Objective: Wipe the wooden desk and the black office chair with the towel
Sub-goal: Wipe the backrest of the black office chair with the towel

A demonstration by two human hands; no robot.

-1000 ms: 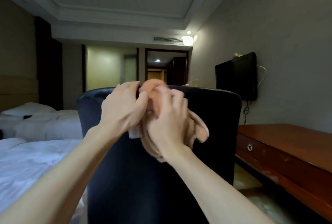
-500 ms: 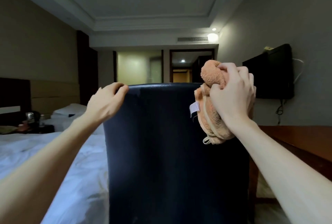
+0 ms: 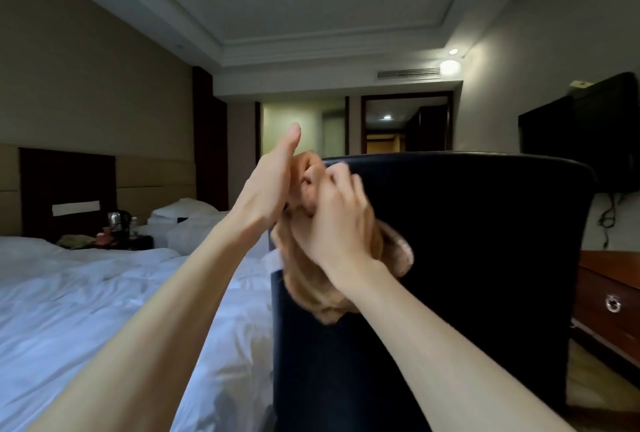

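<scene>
Right hand [image 3: 332, 220] grips the bunched towel [image 3: 311, 296], its length hanging down the chair [image 3: 467, 258] back; left hand [image 3: 266, 189] grip unclear.

Left arm: bare, stretched up from the lower left toward the middle
Left hand [image 3: 266, 189]: seen edge-on, thumb straight and pointing up, palm side against the towel [image 3: 311, 296]; fingers hidden
Right arm: bare, stretched up from the lower right
Right hand [image 3: 334, 223]: back toward the camera, fingers curled, gripping the towel, slightly blurred
Both hands: raised, just beside each other
</scene>
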